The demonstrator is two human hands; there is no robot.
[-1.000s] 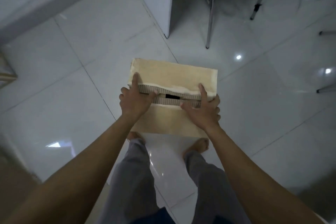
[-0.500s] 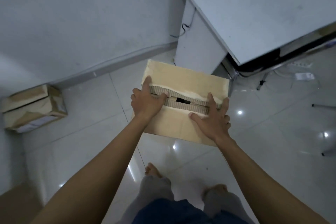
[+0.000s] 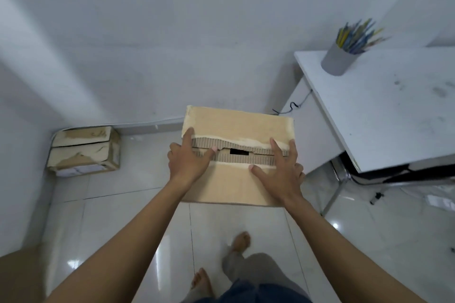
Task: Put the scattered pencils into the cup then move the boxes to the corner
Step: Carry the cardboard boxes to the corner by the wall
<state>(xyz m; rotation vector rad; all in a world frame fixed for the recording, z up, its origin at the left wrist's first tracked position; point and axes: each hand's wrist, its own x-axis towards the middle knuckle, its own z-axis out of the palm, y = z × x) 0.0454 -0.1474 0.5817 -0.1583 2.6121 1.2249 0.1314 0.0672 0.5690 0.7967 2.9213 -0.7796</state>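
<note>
I carry a tan cardboard box (image 3: 236, 123) in front of me, above the floor. Its top flaps are torn along the seam, with a small dark gap in the middle. My left hand (image 3: 188, 158) grips its left side, thumb on the top. My right hand (image 3: 280, 170) grips its right side in the same way. A second, worn cardboard box (image 3: 83, 150) sits on the floor in the corner at the left, against the wall. A grey cup (image 3: 338, 59) full of coloured pencils (image 3: 357, 34) stands on the white table (image 3: 394, 110) at the right.
White walls meet in a corner behind the floor box. The table's metal legs (image 3: 337, 192) and a dark cable (image 3: 293, 107) are at the right. The floor is glossy white tile (image 3: 118, 219). My bare feet and trouser legs show at the bottom.
The view has swung up and towards the corner while I walk with the box. The floor box is nearer, and the cup with pencils is now in sight. My grip is unchanged.
</note>
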